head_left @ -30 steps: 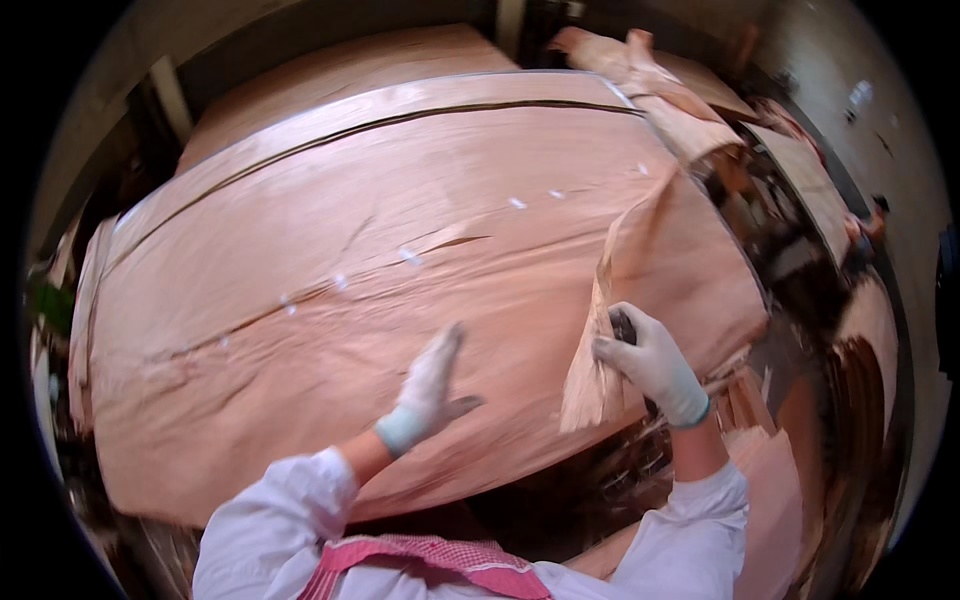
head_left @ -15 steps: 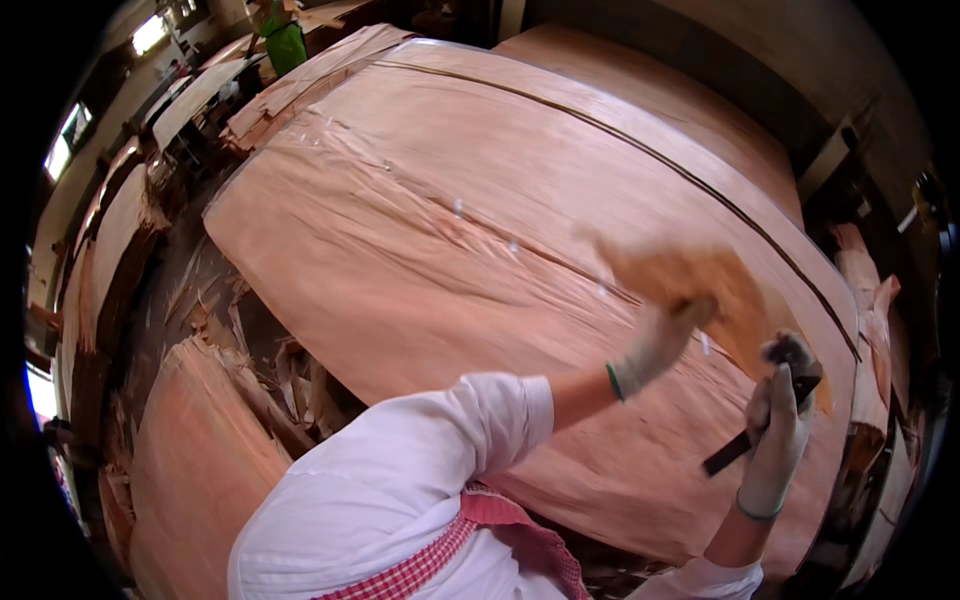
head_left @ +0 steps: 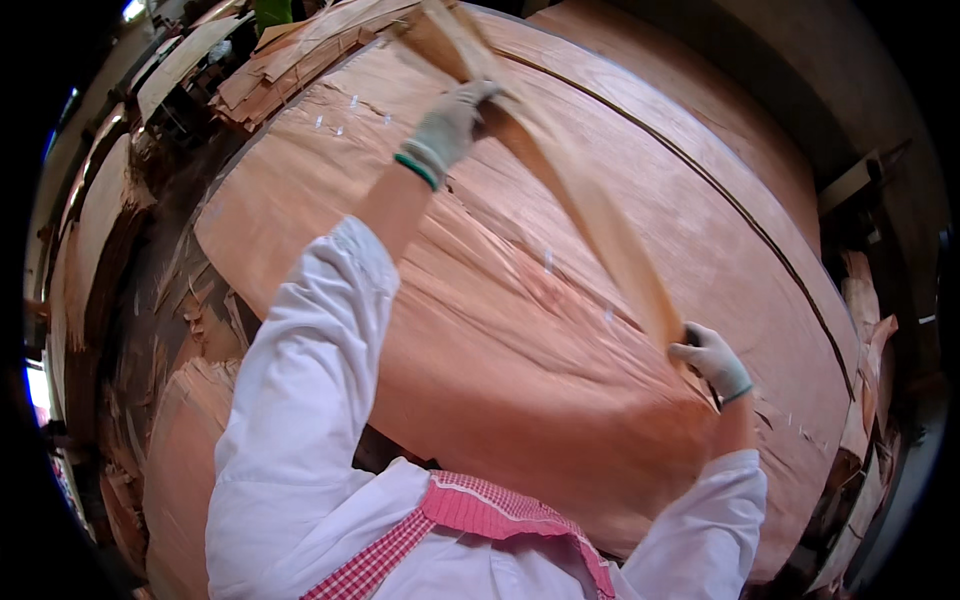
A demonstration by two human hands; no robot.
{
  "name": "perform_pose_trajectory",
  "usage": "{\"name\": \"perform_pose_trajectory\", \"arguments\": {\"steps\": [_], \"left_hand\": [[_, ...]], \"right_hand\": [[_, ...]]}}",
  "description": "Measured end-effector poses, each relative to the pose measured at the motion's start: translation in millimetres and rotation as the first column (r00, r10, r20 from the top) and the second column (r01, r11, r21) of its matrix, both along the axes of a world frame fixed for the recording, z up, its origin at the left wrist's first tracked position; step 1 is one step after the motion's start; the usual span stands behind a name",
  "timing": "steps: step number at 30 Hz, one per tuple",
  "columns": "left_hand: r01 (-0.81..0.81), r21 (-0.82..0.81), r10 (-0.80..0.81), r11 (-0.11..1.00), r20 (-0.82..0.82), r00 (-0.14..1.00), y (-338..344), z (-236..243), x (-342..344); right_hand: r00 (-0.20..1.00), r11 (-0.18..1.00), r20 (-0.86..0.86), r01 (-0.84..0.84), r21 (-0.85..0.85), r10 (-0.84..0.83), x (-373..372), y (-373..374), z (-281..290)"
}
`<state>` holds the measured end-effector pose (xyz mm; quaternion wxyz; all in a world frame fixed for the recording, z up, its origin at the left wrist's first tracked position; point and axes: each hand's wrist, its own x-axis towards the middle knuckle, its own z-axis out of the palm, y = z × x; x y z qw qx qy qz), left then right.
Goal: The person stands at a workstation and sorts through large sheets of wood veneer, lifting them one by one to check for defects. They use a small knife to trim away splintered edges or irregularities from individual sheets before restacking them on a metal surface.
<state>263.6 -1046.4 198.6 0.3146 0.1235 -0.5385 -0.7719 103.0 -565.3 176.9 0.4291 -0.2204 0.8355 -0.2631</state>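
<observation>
A long, narrow strip of tan wood veneer [head_left: 600, 215] stretches across the big sheet of pinkish veneer [head_left: 480, 370], slightly blurred. My left hand [head_left: 450, 125], in a pale knit glove with a green cuff, is closed on the strip toward its far end. At the near right end, my gloved right hand [head_left: 715, 362] is closed around the strip's other end. Dark bits show beside the right fingers and under the palm; they look like parts of a dark-bladed hand tool, mostly hidden. Wrinkles and a long seam run through the sheet between my hands.
A dark narrow line [head_left: 690, 180] crosses the far part of the sheet. Stacked veneer [head_left: 295, 65] stands at the far left, and another stack [head_left: 185, 470] at the near left. Torn scraps [head_left: 205, 320] litter the floor there. Ragged veneer pieces [head_left: 865, 350] stand along the right edge.
My left hand has swung far forward and left, drawing the crumpled tan veneer out into a long strip. My right hand has moved left and slightly forward; the dark tool is now mostly hidden.
</observation>
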Motion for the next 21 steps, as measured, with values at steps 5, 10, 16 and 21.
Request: {"name": "perform_pose_trajectory", "arguments": {"steps": [5,10,16,21], "left_hand": [[-0.201,0.276,0.145,0.94,0.209,0.967,-123,-55,39],[-0.382,0.039,0.29,0.923,0.581,0.761,-183,-98,56],[-0.644,-0.693,0.945,0.323,0.199,0.26,-195,-156,91],[-0.292,-0.951,0.934,0.106,-0.006,0.358,-59,-127,41]], "right_hand": [[0.994,0.993,0.016,-0.112,0.032,0.112,24,-98,-35],[0.988,0.984,0.001,-0.157,0.086,0.158,15,-120,-78],[0.969,0.972,-0.089,-0.232,-0.027,0.228,20,-216,-90],[0.969,0.973,-0.136,-0.218,-0.075,0.207,5,-264,-95]]}}
